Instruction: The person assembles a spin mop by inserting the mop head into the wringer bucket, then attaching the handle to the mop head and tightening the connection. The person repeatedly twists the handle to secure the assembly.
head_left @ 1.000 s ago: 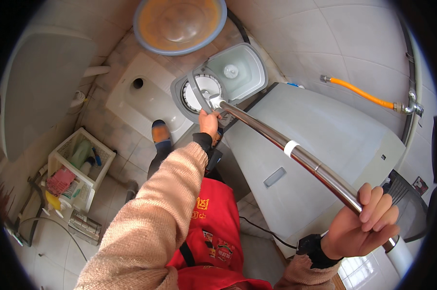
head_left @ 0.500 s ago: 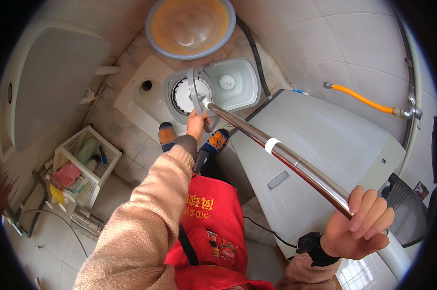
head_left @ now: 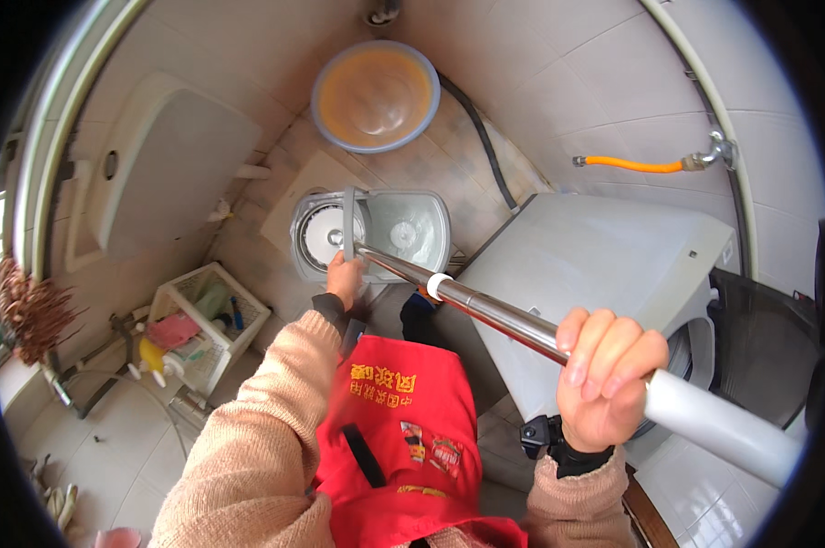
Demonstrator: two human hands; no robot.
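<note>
My left hand is closed around the lower end of the grey carrying handle of a mop bucket. This bucket has a round spin basket on its left and a compartment holding water on its right. My right hand wraps round the steel mop pole, just below its thick white grip. The pole slants from the right hand down to the basket, passing close by the left hand. The handle partly hides its lower end, and I cannot make out the mop head clearly.
A large plastic basin leans in the far corner beside a black hose. A grey washing machine stands at the right, under an orange hose. At the left is a white crate of cleaning things.
My right hand has gone from loosely spread fingers to a firm grip round the pole. The view has shifted, and the pole and right hand now appear farther left.
</note>
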